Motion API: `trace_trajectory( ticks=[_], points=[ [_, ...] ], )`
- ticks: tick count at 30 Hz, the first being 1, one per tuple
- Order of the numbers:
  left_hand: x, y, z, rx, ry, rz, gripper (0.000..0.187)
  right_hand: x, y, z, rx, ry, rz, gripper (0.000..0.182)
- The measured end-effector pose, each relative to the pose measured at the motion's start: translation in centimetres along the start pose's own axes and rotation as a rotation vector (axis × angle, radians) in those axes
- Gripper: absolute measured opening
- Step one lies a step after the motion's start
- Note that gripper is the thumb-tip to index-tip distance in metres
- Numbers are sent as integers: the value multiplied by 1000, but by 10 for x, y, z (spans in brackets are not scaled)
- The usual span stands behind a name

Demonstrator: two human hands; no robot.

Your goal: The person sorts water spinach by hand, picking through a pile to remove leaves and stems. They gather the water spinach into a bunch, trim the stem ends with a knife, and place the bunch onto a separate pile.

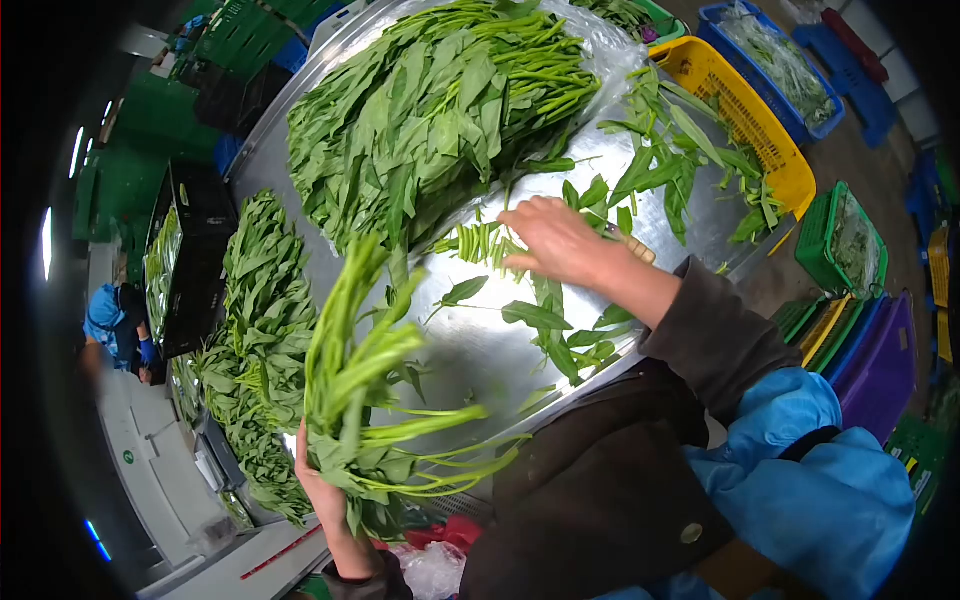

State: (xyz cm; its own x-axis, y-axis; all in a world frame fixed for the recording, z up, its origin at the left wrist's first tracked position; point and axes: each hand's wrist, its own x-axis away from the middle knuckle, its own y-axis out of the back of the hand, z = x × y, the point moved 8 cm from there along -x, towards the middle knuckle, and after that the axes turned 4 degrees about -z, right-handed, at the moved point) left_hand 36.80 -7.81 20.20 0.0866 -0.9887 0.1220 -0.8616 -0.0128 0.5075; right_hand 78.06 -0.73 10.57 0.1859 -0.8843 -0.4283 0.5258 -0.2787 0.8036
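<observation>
Head view looks down on a shiny metal desk (470, 350) strewn with leafy greens. At the desk's near edge the left hand (325, 490) is closed around a bunch of greens (360, 400), gripping it low on the leaves, so that the leafy tops rise over the desk and the pale cut stems fan out toward the right along the near edge. The right hand (555, 240) lies flat, palm down and fingers spread, over the middle of the desk; it has hold of nothing that can be made out, and its fingertips touch a few short cut stems (478, 242) and loose leaves (545, 320). A big heap of greens (430, 110) fills the far side of the desk, and a smaller row of bunches (255, 300) runs along its left edge. Past the desk's right edge stand a yellow crate (740, 110), a blue crate (775, 60) and a green crate (840, 245). Another person in blue (115, 320) works beyond the left edge.
</observation>
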Motion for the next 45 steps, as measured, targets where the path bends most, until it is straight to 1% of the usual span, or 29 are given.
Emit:
trace_trajectory(
  ticks=[1, 3, 4, 5, 7, 8, 9, 10, 13, 15, 16, 17, 19, 20, 22, 25, 26, 27, 28, 32, 33, 35, 36, 39, 40, 41, 42, 43, 45],
  points=[
    [-1, 11, 19, 72, 56, 43, 55, 7, -4, 10, -4, -9, 1, 38],
    [1, 15, 14, 117, 63, 70, 46, 11, -18, 8, -571, -395, -13, 45],
    [5, 20, 13, 98, 55, 118, 45, 18, -40, 10, -750, -579, 265, 56],
    [10, 49, 41, 121, 44, -32, 49, 22, -41, 15, -752, -582, 257, 56],
    [17, 47, 38, 157, 51, 98, 50, 32, -46, 55, -867, -345, 359, 69],
    [17, 58, 45, 9, -33, 169, 48, 30, -41, 71, -820, -222, 325, 73],
    [24, 41, 34, 329, 201, 5, 44, 24, -34, 89, -769, -97, 290, 76],
    [25, 33, 29, 364, 229, -4, 44, 19, -31, 101, -771, -101, 283, 76],
    [26, 32, 25, 296, 183, 69, 43, 4, -31, 134, -619, -19, 277, 67],
    [28, 31, 23, 283, 170, 88, 43, -4, -20, 143, -772, 121, -2, 49],
    [29, 31, 23, 278, 165, 93, 42, -2, -16, 134, -848, 98, -121, 31],
    [32, 31, 23, 275, 164, 94, 42, -1, -14, 132, -850, 105, -121, 31],
    [34, 31, 23, 278, 161, 95, 42, 7, -40, 114, -1527, -315, 140, 20],
    [35, 30, 24, 278, 160, 99, 41, 15, -56, 110, -1691, -573, 355, 18],
    [38, 30, 24, 276, 157, 104, 41, 21, -50, 81, -1877, -702, 184, 22],
    [43, 32, 24, 278, 160, 103, 40, 39, -52, 21, -1832, -846, 111, 22],
    [44, 32, 23, 276, 160, 106, 40, 48, -67, -7, -1865, -957, -47, 22],
    [44, 32, 22, 276, 160, 108, 40, 53, -65, -24, -1751, -974, -27, 28],
    [44, 31, 21, 276, 161, 113, 40, 57, -69, -27, -1750, -972, -28, 28],
    [44, 27, 15, 277, 163, 135, 39, 44, -2, 8, -280, -324, -53, 40],
    [44, 25, 11, 279, 168, 144, 38, 38, 2, 11, -285, -329, -58, 40],
    [42, 19, 4, 289, 171, 166, 38, 36, -39, 15, -1144, -823, 277, 36],
    [41, 15, 0, 293, 170, 183, 38, 26, -33, 30, -1345, -811, 198, 33],
    [40, 1, -12, 316, 163, 219, 37, 7, 3, 55, -1304, -621, 223, 31],
    [38, -4, -17, 322, 169, 226, 37, 4, 7, 56, -1306, -613, 219, 31],
    [36, -9, -22, 325, 175, 222, 37, 4, 7, 62, -1293, -568, 304, 33],
    [32, -13, -21, 309, 231, 185, 37, 4, 8, 69, -1275, -525, 388, 36],
    [30, -17, -19, 295, 292, 147, 38, 4, 12, 75, -1271, -523, 388, 36],
    [24, -20, -33, 95, 111, 107, 44, 4, 23, 114, -1507, -410, 513, 45]
  ],
)
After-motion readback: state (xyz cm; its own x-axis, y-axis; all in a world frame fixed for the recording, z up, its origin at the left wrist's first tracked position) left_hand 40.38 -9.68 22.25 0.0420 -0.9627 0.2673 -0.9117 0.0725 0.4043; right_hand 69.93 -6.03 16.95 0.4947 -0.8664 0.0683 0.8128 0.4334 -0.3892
